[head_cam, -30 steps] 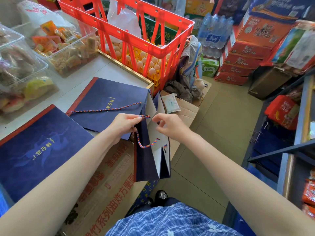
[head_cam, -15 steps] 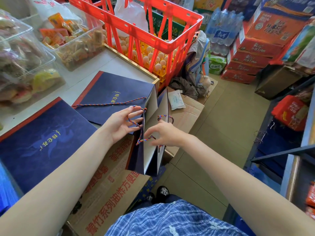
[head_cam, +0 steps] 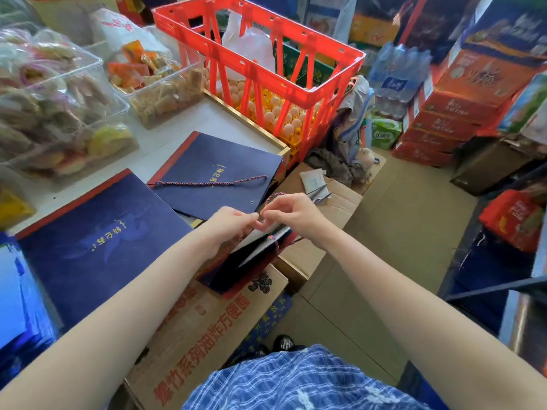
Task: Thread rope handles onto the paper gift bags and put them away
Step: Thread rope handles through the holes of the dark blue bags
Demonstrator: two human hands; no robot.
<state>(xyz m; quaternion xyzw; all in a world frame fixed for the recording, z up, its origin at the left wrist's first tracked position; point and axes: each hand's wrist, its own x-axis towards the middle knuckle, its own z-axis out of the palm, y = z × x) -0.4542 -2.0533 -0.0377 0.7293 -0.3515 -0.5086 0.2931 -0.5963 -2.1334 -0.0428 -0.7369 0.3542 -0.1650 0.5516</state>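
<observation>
A navy paper gift bag (head_cam: 251, 258) with a white inside hangs tilted under my hands, over a brown carton. My left hand (head_cam: 233, 224) and my right hand (head_cam: 291, 214) meet fingertip to fingertip above its mouth, both pinching a red-and-blue twisted rope (head_cam: 275, 197) that loops up over my right hand. Two flat navy bags lie on the white counter: one (head_cam: 219, 173) with a loose rope handle (head_cam: 207, 182) across it, another (head_cam: 97, 241) nearer me.
A red crate (head_cam: 307, 93) over egg trays stands behind the counter's corner. Clear snack tubs (head_cam: 59, 93) fill the left. Printed cartons (head_cam: 207, 327) sit below the counter, an open box (head_cam: 334, 202) beyond. Stacked red cases (head_cam: 444, 113) and shelving (head_cam: 503, 261) line the right; tiled floor lies between.
The bag has dropped lower and tipped flatter. My hands have come together above its mouth, pinching the rope end between them; before, they were apart on either side of the bag's wall.
</observation>
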